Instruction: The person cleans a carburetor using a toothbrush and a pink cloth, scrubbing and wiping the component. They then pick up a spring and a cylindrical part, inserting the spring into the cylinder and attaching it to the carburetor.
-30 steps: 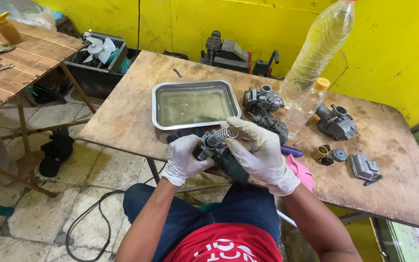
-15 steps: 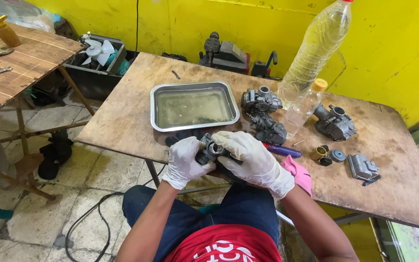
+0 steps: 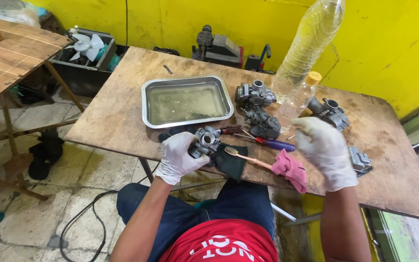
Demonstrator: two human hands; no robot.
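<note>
My left hand (image 3: 179, 156), in a white glove, grips a small grey carburetor (image 3: 205, 141) at the near edge of the wooden table (image 3: 122, 109). My right hand (image 3: 327, 151), also gloved, hovers open over the table's right part, above small metal parts, and holds nothing. A toothbrush (image 3: 246, 157) lies on a dark cloth (image 3: 233, 162) between the hands, beside a pink rag (image 3: 291, 169). Behind the held carburetor stands a steel tray (image 3: 186, 101) of cloudy liquid.
Two more carburetors (image 3: 257, 106) sit right of the tray, another (image 3: 330, 112) farther right. A tall clear plastic bottle (image 3: 310, 44) and a small bottle with a yellow cap (image 3: 299, 97) stand behind them. Screwdrivers (image 3: 272, 143) lie nearby. A slatted wooden bench (image 3: 10, 58) is at left.
My right hand has let go of the carburetor and moved right, over the table's right part. My left hand still holds the carburetor. The toothbrush now lies on the dark cloth.
</note>
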